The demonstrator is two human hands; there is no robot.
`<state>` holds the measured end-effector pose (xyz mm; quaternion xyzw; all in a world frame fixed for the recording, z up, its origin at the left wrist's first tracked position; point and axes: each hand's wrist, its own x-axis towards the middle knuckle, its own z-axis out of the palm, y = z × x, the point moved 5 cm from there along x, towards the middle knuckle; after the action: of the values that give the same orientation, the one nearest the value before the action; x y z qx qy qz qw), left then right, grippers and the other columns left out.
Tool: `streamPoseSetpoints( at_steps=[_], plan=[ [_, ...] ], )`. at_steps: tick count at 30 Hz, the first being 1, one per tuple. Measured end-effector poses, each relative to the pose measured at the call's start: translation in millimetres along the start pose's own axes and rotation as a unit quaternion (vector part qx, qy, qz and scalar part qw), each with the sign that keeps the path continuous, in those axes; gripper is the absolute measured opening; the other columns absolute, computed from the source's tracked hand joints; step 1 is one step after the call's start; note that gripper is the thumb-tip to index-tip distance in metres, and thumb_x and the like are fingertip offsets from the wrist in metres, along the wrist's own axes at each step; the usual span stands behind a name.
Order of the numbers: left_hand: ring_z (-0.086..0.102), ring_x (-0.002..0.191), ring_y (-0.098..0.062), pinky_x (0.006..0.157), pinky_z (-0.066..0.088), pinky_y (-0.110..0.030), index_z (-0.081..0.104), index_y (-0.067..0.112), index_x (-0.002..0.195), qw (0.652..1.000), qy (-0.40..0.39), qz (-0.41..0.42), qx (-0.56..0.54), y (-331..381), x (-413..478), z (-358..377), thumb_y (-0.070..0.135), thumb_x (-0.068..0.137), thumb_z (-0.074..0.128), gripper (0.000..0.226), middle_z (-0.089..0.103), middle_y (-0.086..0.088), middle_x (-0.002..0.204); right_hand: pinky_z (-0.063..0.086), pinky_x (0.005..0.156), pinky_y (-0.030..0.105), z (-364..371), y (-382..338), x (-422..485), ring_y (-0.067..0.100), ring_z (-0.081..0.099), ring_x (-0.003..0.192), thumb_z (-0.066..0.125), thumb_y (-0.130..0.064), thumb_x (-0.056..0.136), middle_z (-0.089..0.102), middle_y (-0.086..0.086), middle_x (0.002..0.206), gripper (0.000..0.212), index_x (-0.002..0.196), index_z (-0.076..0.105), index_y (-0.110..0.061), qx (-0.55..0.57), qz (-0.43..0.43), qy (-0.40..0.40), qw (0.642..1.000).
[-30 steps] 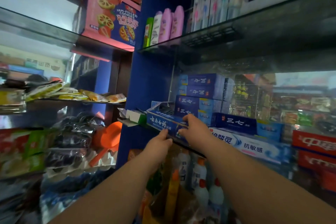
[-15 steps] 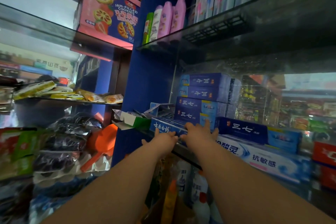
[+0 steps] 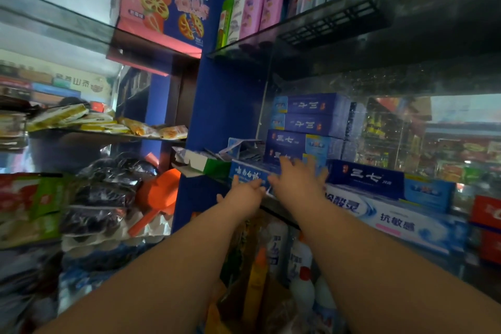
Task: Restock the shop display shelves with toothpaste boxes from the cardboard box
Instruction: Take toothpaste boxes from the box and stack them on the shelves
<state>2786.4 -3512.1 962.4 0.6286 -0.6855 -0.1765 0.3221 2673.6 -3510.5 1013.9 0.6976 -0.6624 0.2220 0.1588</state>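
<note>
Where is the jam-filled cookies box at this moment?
In the head view, the cookies box stands at upper left on a glass shelf, left of the pink bottles.

Single head-worn wide-angle view, facing forward, close to the toothpaste shelf (image 3: 282,213)

left hand (image 3: 245,194), right hand (image 3: 296,180) — touching toothpaste box (image 3: 248,171)

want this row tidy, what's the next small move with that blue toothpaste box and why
Probably push the blue toothpaste box a little deeper onto the glass shelf. It lies right at the shelf's front edge, with the right hand spread flat on top and the left hand at its near end.
</note>
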Motion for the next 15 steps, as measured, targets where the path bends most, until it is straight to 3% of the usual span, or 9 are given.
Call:
streamPoseSetpoints(
  at_steps=[1,3,5,7,10,12,15],
  plan=[
    [0.006,0.148,-0.029,0.120,0.006,-0.053,0.034,0.026,0.146,0.996,0.033,0.007,-0.081,-9,-8,-3,0.025,0.102,0.033,0.045,0.016,-0.001,0.160,0.011,0.114,0.058,-8,-10,-6,0.030,0.007,0.147,0.040,-0.043,0.098,0.030,0.007,0.154,0.055,0.148,0.028,-0.023,0.013,-0.036,0.038,0.999],
    [0.016,0.147,-0.026,0.121,0.010,-0.038,0.037,0.016,0.145,0.987,0.074,0.028,-0.141,-26,-26,-11,0.024,0.103,0.032,0.044,0.026,-0.007,0.157,0.019,0.115,0.052,-18,-31,-22,0.029,0.013,0.146,0.042,-0.026,0.100,0.037,0.007,0.150,0.045,0.143,0.036,-0.016,0.035,-0.099,0.082,0.991],
    [0.025,0.144,-0.026,0.120,0.018,-0.035,0.038,0.014,0.145,0.980,0.104,0.024,-0.169,-52,-43,-19,0.022,0.103,0.034,0.043,0.033,-0.009,0.154,0.029,0.111,0.046,-17,-53,-40,0.030,0.022,0.143,0.045,-0.016,0.098,0.043,0.008,0.145,0.041,0.138,0.043,-0.012,0.057,-0.139,0.089,0.985],
    [0.035,0.139,-0.026,0.117,0.027,-0.035,0.043,0.014,0.142,0.969,0.116,0.003,-0.217,-80,-57,-22,0.023,0.102,0.038,0.042,0.041,-0.010,0.149,0.032,0.111,0.044,-2,-71,-62,0.029,0.024,0.142,0.046,-0.014,0.097,0.045,0.008,0.144,0.039,0.137,0.045,-0.012,0.089,-0.157,0.071,0.981],
    [0.045,0.132,-0.027,0.113,0.034,-0.038,0.049,0.012,0.138,0.965,0.127,-0.028,-0.227,-125,-87,-15,0.020,0.101,0.041,0.039,0.050,-0.013,0.142,0.023,0.116,0.039,38,-87,-104,0.028,0.020,0.145,0.043,-0.017,0.099,0.041,0.007,0.147,0.041,0.141,0.042,-0.013,0.141,-0.160,0.019,0.977],
    [0.049,0.129,-0.027,0.108,0.039,-0.033,0.052,0.014,0.137,0.968,0.114,-0.058,-0.217,-154,-112,-2,0.021,0.100,0.041,0.039,0.053,-0.011,0.139,0.023,0.113,0.036,67,-93,-136,0.030,0.028,0.140,0.043,-0.015,0.097,0.047,0.010,0.141,0.039,0.136,0.047,-0.011,0.164,-0.162,-0.020,0.973],
    [0.047,0.131,-0.023,0.098,0.038,-0.023,0.048,0.012,0.139,0.967,0.090,-0.126,-0.205,-194,-155,27,0.024,0.101,0.041,0.040,0.050,-0.007,0.141,0.035,0.100,0.036,113,-101,-186,0.033,0.045,0.123,0.049,-0.015,0.092,0.056,0.016,0.127,0.038,0.129,0.052,-0.006,0.185,-0.165,-0.076,0.966]
  ],
)
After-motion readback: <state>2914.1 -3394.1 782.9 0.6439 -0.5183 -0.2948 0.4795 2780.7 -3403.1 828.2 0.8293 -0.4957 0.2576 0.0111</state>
